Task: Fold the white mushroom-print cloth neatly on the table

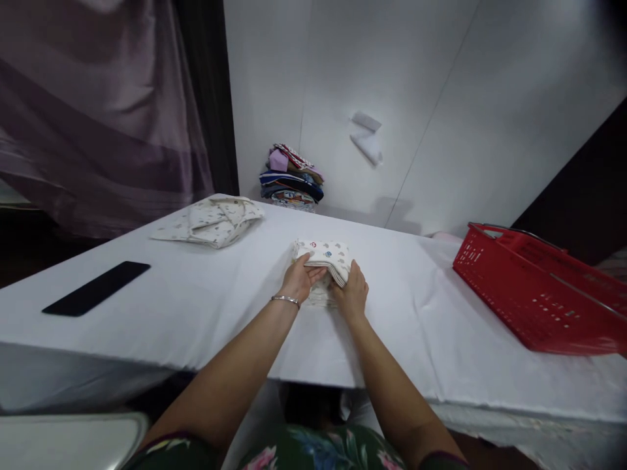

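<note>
Both my hands grip a folded white printed cloth [329, 252] in the middle of the table, its near edge lifted and its layers showing. My left hand [300, 277], with a silver bracelet at the wrist, has its thumb on top and its fingers under the near left edge. At the right edge, my right hand [353, 287] curls around the layers, with some fingertips hidden beneath. Under the raised edge, more pale fabric lies on the table. Another white printed garment [218, 222] rests loosely folded at the far left.
A white cloth covers the table [235, 307]. On its left lies a black flat board [98, 288]; a red basket [543, 294] stands on the right. Folded clothes [291, 179] are stacked behind the far edge, by the white wall. A curtain [98, 98] hangs at left.
</note>
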Available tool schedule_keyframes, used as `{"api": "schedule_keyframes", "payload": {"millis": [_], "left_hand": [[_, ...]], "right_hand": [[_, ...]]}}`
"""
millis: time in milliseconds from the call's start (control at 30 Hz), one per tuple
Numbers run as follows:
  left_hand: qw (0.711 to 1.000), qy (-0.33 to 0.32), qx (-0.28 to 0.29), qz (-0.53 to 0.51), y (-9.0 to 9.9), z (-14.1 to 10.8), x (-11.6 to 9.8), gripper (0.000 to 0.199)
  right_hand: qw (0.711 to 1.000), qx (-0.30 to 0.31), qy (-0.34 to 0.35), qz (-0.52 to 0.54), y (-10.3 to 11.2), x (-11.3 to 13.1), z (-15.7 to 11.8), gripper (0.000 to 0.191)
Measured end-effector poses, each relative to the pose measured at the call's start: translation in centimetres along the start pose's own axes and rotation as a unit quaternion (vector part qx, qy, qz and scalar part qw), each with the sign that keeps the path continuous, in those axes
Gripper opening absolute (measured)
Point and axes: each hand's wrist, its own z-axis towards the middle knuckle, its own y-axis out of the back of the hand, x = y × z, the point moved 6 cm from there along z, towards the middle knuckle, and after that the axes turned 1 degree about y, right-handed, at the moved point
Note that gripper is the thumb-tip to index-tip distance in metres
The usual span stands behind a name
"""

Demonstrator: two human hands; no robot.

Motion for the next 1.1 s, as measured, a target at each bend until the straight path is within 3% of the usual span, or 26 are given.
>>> {"api": "schedule_keyframes", "payload": {"millis": [233,300,367,433,500,633,733,867,1100], "left_hand": [[1.000,-0.001,0.016,-0.017,-1.5,0.6,0.0,0.019],[1.000,0.001,0.020,-0.019,-1.8,0.7,0.0,0.019],[1.000,0.002,0.020,-0.023,-1.8,0.8,0.0,0.020],[0.999,0.003,0.022,-0.028,-1.9,1.0,0.0,0.019],[0.999,0.006,0.025,-0.031,-1.8,1.1,0.0,0.019],[0.999,0.008,0.031,-0.022,-1.9,0.9,-0.2,0.019],[1.000,0.003,0.027,-0.014,-1.9,0.6,-0.4,0.020],[0.999,0.004,0.032,-0.003,-1.7,0.6,-0.3,0.020],[0.998,-0.013,0.053,0.027,0.5,1.1,0.6,0.022]], "right_hand": [[0.999,-0.037,-0.013,0.021,1.8,-2.7,-1.3,0.075],[0.996,-0.075,0.034,0.018,2.9,-2.1,-2.4,0.065],[0.987,-0.089,0.133,0.022,3.5,-0.2,-3.8,0.053],[0.965,-0.029,0.261,0.024,2.8,2.7,-5.2,0.045],[0.937,0.059,0.343,0.001,1.3,5.0,-6.0,0.043],[0.923,0.130,0.328,-0.154,-1.4,6.0,-4.3,0.043],[0.888,0.171,0.321,-0.280,-2.1,5.0,-2.9,0.041],[0.842,0.202,0.360,-0.348,-1.0,3.9,-2.7,0.032],[0.821,0.163,0.465,-0.289,2.2,2.5,-4.2,0.034]]}}
